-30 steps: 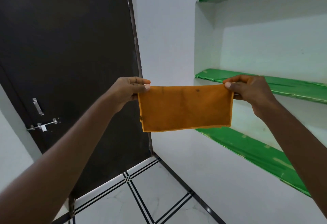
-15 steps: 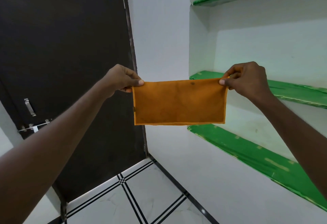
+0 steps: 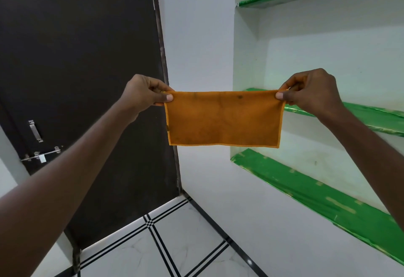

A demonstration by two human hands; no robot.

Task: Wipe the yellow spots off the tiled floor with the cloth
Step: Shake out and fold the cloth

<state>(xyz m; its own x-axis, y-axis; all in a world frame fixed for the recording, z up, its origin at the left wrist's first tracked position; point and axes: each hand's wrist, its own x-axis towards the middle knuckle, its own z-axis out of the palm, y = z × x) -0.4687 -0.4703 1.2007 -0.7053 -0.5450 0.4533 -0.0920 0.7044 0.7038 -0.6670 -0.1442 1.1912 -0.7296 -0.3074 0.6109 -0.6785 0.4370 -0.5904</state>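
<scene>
An orange cloth [image 3: 224, 119] hangs stretched flat in the air at chest height, with a few dark specks on it. My left hand [image 3: 145, 94] pinches its top left corner between thumb and fingers. My right hand [image 3: 310, 92] pinches its top right corner the same way. Below, a patch of white tiled floor [image 3: 181, 244] with black line borders shows at the bottom of the view. No yellow spots are visible on that patch.
A dark door [image 3: 76, 80] with a metal latch [image 3: 41, 155] fills the left. A white wall corner stands behind the cloth. Green-topped shelves [image 3: 317, 198] are set into the wall on the right, several levels high.
The view has shifted slightly and both hands hold the cloth a little lower and more level than half a second ago. The grip on both corners is unchanged.
</scene>
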